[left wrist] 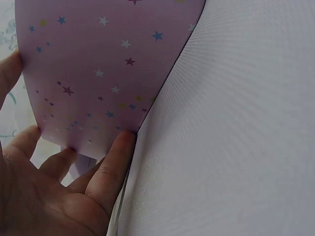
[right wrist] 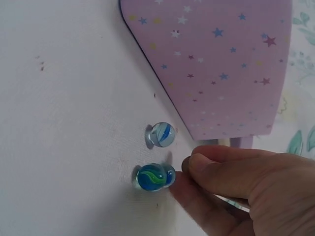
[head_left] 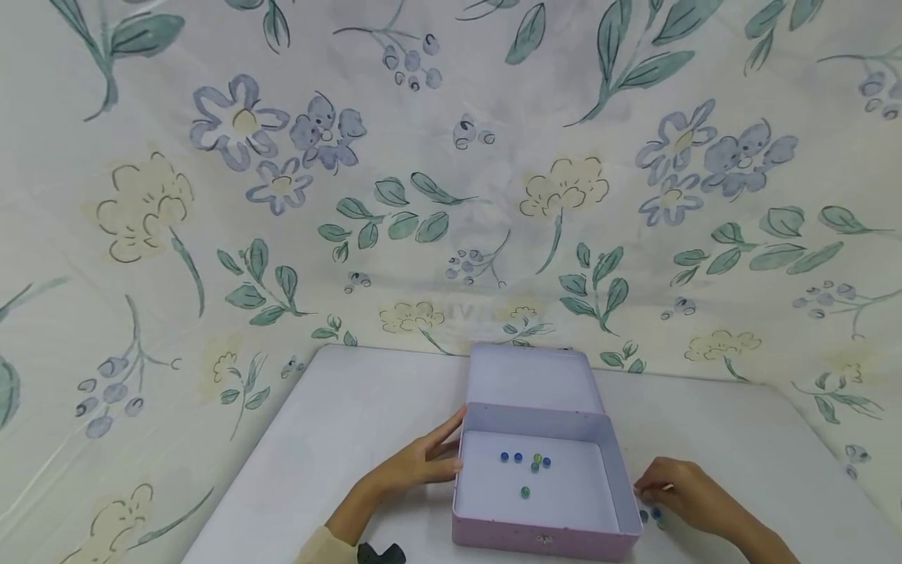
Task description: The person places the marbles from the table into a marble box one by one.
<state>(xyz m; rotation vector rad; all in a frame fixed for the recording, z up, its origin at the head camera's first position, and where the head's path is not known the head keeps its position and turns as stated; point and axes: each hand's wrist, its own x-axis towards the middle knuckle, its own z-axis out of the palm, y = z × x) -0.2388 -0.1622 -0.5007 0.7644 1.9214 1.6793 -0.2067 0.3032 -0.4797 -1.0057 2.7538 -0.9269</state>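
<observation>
Lying on the bench [head_left: 338, 427] at about five o'clock from the fingertips of the right hand [head_left: 683, 495], as the head view shows, are the loose glass marbles. The right wrist view separates three: a clear blue-streaked marble [right wrist: 164, 134] between ten and eleven o'clock of the fingertips, a blue marble with a green swirl [right wrist: 150, 177] between eight and nine, and a smaller-looking blue marble [right wrist: 171, 175] partly hidden behind the latter. All are near the fingertips; being round, they present no long axis. The right hand is the nearer; the left is well apart, across the box.

Right-hand fingers: thumb and forefinger drawn together; a dark rounded spot shows at their tips, but whether it is a marble or another fingertip cannot be told. Left hand [head_left: 412, 468]: fingers extended and spread, touching the outer wall at the box's nine o'clock side.

The star-printed pink tin box [head_left: 503, 533] rests flat at nine to ten o'clock of the right fingertips, its lid [head_left: 532, 377] laid back toward twelve. Six further marbles [head_left: 524, 493] are counted on its floor.

Bench surface: white, with small dark specks. Surroundings: a floral-printed sheet [head_left: 451, 235] behind the bench and on both sides.
</observation>
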